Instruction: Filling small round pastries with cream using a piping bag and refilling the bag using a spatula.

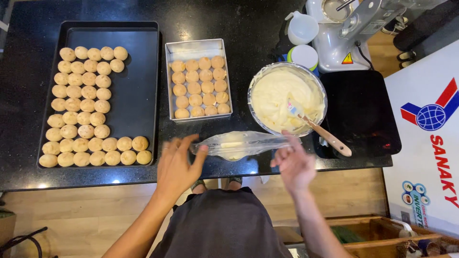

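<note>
A clear piping bag point(239, 144) with a little pale cream inside lies across the front of the black counter. My left hand point(178, 165) pinches its left end with thumb and fingers. Its right end is gripped by my right hand point(295, 162), which looks blurred. Just behind the bag stands a metal bowl point(287, 98) full of cream, with a wooden-handled spatula point(321, 131) resting in it. A square silver pan point(197, 80) holds rows of small round puffs. Many more puffs fill the left part of a large black tray point(138, 95).
A stand mixer point(349, 33), a white jug point(302, 27) and a white lidded tub point(303, 56) stand at the back right. A black scale-like slab point(361, 112) lies right of the bowl. A white appliance point(430, 143) and a wooden crate point(377, 234) stand beyond the counter's end.
</note>
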